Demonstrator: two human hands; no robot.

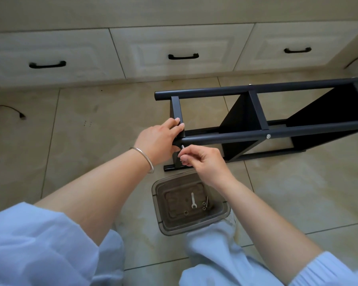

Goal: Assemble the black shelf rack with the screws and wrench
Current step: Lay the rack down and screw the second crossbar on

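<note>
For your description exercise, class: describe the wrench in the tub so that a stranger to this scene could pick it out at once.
Find the black rack lying on its side on the tiled floor. Just nearer the person than its left end stands a clear tub. The wrench lies flat on the tub's bottom: a flat silver bar with a forked end, longer than the small rings and thin rod beside it.

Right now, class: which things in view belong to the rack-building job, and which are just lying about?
Job: black shelf rack; screw pinched by right hand; left hand gripping rack; wrench in clear tub.
Lying about: cable; drawers.
</note>
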